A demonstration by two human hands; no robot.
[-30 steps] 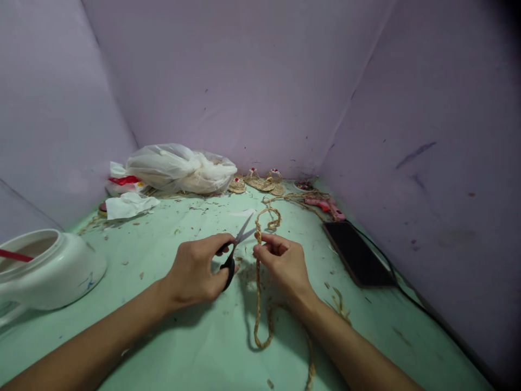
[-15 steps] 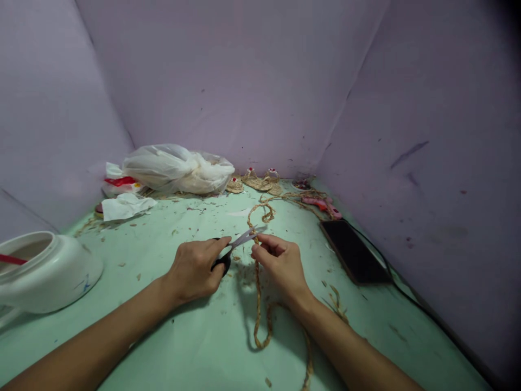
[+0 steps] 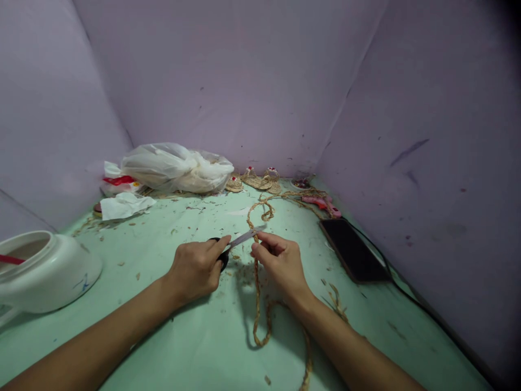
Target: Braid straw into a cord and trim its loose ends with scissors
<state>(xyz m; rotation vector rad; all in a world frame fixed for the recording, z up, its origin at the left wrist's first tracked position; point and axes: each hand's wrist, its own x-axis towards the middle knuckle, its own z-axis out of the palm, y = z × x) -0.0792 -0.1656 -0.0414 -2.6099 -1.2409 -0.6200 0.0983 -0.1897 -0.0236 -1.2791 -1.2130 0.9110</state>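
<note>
My left hand [image 3: 197,267] is wrapped round the black handles of a pair of scissors [image 3: 243,237]. Their blades lie nearly together across a braided straw cord [image 3: 257,296], just above my right fingertips. Thumb and forefinger of my right hand [image 3: 280,263] pinch that cord. Below the pinch it hangs to the table, bends in a loop and passes under my right forearm. Beyond the blades, the cord curls on the table and runs toward the back right. Whether it is cut through at the blades I cannot tell.
A white pot [image 3: 52,271] with a red stick stands at the left. At the back are a tied plastic bag [image 3: 175,168], a white tissue [image 3: 126,206] and small woven straw pieces [image 3: 260,182]. On the right lie a phone [image 3: 354,251], its black cable [image 3: 423,304] and a pink tool [image 3: 321,205].
The scissors' blades have closed together across the cord, and the handles have drawn in within my left hand. My right hand holds its place.
</note>
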